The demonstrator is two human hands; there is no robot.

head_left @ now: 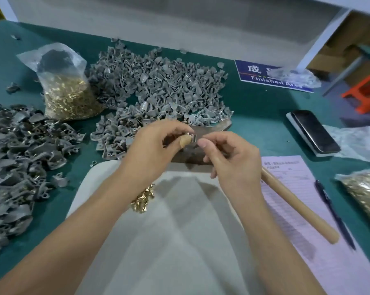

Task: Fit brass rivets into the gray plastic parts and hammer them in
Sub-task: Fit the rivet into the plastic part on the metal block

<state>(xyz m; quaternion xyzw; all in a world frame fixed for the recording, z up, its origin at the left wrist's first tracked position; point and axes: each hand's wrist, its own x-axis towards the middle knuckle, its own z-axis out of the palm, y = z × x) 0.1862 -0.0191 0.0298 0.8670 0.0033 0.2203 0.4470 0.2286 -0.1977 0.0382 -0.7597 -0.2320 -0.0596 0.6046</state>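
At the far left lies a heap of gray parts (pixel 20 145), many with brass already in them, and behind it a bag of rivets (pixel 67 96). A bigger pile (pixel 158 86) of bare parts spreads in the middle. The left hand (pixel 158 145) pinches one gray part (pixel 190 138) between thumb and fingers, above a dark metal block (pixel 188 158). Loose rivets (pixel 143 199) lie on the cloth (pixel 158 241) under the left wrist. The right hand (pixel 228 158) is curled, its fingertips meeting at the part; I think it holds a rivet, but the rivet is too small to see. If it goes in tilted, it may slip and fall into the cloth folds. The hammer handle (pixel 301 205) rests at the right on a paper form (pixel 296 167), and a quick reach for it can shake the rivet out.
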